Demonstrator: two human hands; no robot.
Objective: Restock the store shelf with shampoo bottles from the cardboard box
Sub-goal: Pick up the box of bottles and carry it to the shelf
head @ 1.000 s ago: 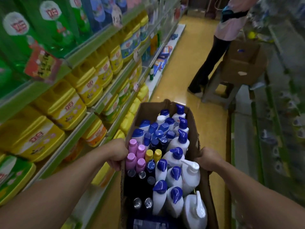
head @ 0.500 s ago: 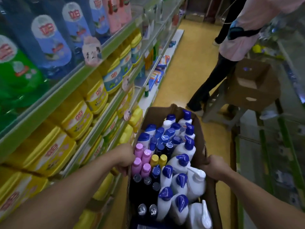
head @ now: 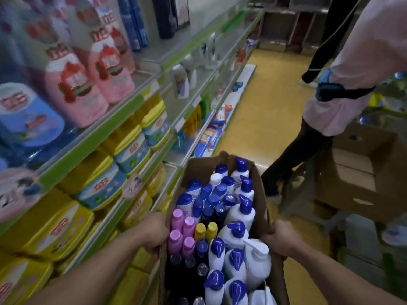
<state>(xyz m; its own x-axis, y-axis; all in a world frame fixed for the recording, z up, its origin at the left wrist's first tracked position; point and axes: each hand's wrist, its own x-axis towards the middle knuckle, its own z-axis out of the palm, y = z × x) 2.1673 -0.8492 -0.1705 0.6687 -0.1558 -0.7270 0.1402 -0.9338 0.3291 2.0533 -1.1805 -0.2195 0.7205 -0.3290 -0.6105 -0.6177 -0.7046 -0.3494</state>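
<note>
In the aisle, just beside the store shelf (head: 103, 128): I'm holding the cardboard box (head: 261, 186) out front. Left hand (head: 152, 233) is curled over its left wall and right hand (head: 279, 238) grips the right wall. Two-sided grip, likely to keep the load level. Box is packed with upright shampoo bottles (head: 240, 214), mostly white with blue caps, plus some pink, yellow and dark. Looks full, so restocking not started, I'd say.
</note>
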